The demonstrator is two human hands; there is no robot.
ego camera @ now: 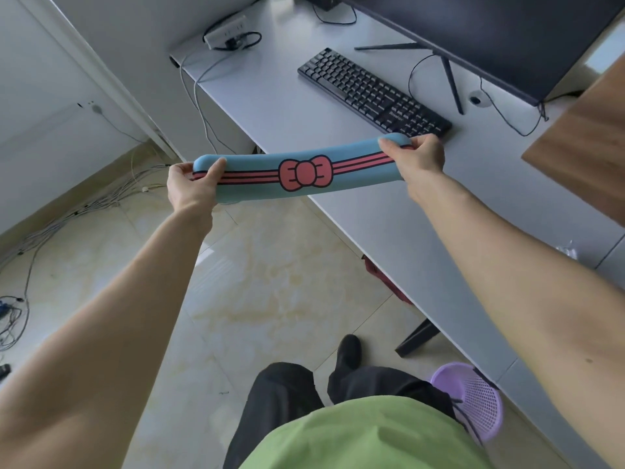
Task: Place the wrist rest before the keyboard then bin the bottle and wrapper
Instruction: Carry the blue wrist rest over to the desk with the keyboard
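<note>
Holding the blue wrist rest level in the air, one end in each hand, off the near-left side of the black keyboard and not yet touching the table. Left hand pinching the end farthest from the keyboard, thumb lying over the top face and the other fingers curled beneath. Right hand pinching the opposite end, just in front of the keyboard's near corner, grip pressed shut on the pad in the same way. Showing a pink bow and pink stripes on the upper face, bowing slightly upward in the middle. Keyboard lying at an angle on the table, with the dark monitor standing behind it. Purple mesh basket sitting on the floor well nearer than the keyboard, beside the table's edge. Something clear and crinkled lying on the table far to the keyboard's near right, too small to identify.
</note>
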